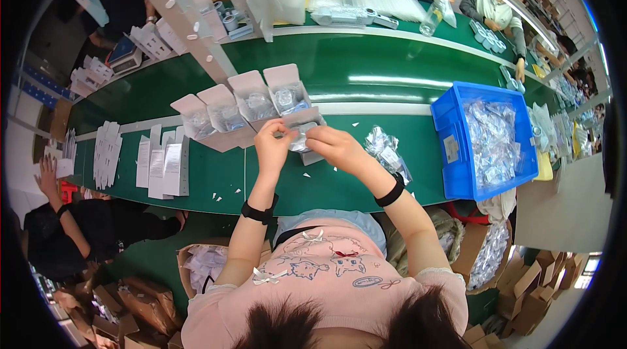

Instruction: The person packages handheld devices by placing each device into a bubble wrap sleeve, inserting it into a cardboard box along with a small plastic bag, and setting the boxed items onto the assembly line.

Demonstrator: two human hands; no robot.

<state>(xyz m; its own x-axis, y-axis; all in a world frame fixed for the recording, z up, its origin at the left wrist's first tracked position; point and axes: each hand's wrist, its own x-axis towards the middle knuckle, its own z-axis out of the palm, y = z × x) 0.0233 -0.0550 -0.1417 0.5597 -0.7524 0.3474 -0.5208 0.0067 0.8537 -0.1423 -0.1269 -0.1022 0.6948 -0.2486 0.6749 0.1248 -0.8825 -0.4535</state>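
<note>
My left hand has its fingers pinched on a small clear plastic bag at the mouth of an open white box. From the other side my right hand closes on the same bag, with thumb and fingers together. What the bag contains is too small to make out. Close behind my hands stands a row of open white boxes, lids raised, with clear bagged parts inside. Just right of my right hand lies a loose pile of clear bagged parts.
A blue bin full of clear bags stands at the right. Flat white cartons and folded leaflets lie at the left on the green table, with paper scraps near the front. Co-workers sit across the bench; another person is at the left.
</note>
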